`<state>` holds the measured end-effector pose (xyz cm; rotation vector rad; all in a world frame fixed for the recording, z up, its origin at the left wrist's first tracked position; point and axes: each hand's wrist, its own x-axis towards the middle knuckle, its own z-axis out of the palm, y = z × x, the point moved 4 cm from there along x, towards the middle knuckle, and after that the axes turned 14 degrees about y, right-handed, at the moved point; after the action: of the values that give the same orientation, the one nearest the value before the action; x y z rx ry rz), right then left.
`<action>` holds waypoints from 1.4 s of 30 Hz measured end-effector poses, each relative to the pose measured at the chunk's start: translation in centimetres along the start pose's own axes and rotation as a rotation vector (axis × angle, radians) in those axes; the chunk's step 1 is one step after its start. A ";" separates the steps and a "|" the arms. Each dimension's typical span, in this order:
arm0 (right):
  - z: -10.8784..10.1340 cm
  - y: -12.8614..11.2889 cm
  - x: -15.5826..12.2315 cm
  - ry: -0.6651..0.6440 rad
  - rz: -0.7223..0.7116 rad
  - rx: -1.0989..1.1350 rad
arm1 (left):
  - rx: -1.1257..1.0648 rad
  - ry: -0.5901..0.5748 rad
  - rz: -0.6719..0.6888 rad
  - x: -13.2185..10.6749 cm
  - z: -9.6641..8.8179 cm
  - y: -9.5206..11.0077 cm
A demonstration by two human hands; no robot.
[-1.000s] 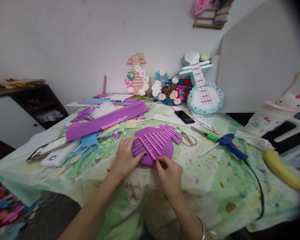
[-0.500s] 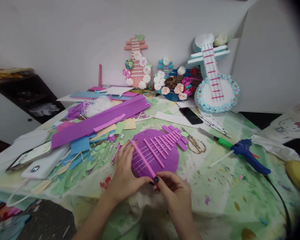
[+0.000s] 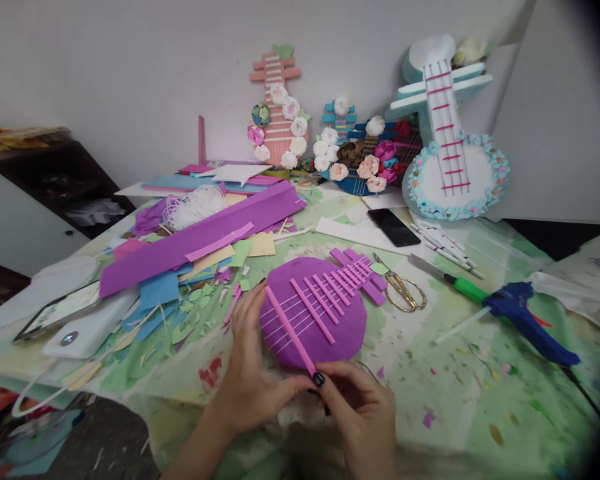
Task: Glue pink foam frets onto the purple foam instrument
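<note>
Broadly, the worktop (image 3: 430, 413) under its green-splotched cover carries the whole spread, with finished foam guitars, among them a white one (image 3: 453, 160), leaning against the wall at the back. Nearer the person lies the purple foam guitar (image 3: 320, 313), flat, its round body toward the person and its neck pointing away to the right, toward the gold scissors (image 3: 405, 291) just beside it. A blue glue gun (image 3: 527, 320) lies well apart on the right, and a long purple foam sheet (image 3: 195, 237) lies to the left.

Across the body runs the pink strip (image 3: 290, 331), the longest of the crosspieces; its long axis slants from upper left, away from the person, down to lower right at the body's near edge. The left hand (image 3: 253, 373) rests flat beside the body's left rim, fingers spread and holding nothing that I can see. The right hand (image 3: 363, 417) is the nearer one to the strip's low end: its thumb and forefinger are pinched closed on that end, just below the body's edge.
</note>
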<state>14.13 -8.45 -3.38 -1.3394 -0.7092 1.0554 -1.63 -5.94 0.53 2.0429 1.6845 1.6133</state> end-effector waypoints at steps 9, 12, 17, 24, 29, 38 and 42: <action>-0.2 -0.5 -0.2 0.016 0.019 -0.015 | -0.065 -0.038 -0.015 -0.4 0.1 -0.1; -0.1 -0.3 -0.3 -0.050 0.018 -0.018 | -0.063 -0.024 -0.012 -0.5 -0.1 -0.1; 0.0 -0.6 -0.8 0.047 0.079 0.029 | -0.113 -0.001 -0.017 -0.9 -0.3 -0.2; 0.1 -0.5 -1.1 0.047 0.091 0.052 | -0.166 0.030 -0.025 -1.2 -0.1 -0.4; 0.1 -0.4 -1.1 0.028 0.066 0.058 | -0.160 0.024 -0.044 -1.2 -0.1 -0.5; -0.2 -0.2 -0.7 -0.047 -0.003 -0.029 | -0.187 -0.018 -0.041 -1.1 -0.1 -0.1; -0.3 -0.9 -0.7 -0.148 -0.210 -0.150 | -0.173 -0.065 0.036 -0.8 -0.2 0.6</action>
<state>14.34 -9.14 -2.40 -1.2898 -1.0345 0.9529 -1.22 -6.87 0.41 2.0289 1.4412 1.6205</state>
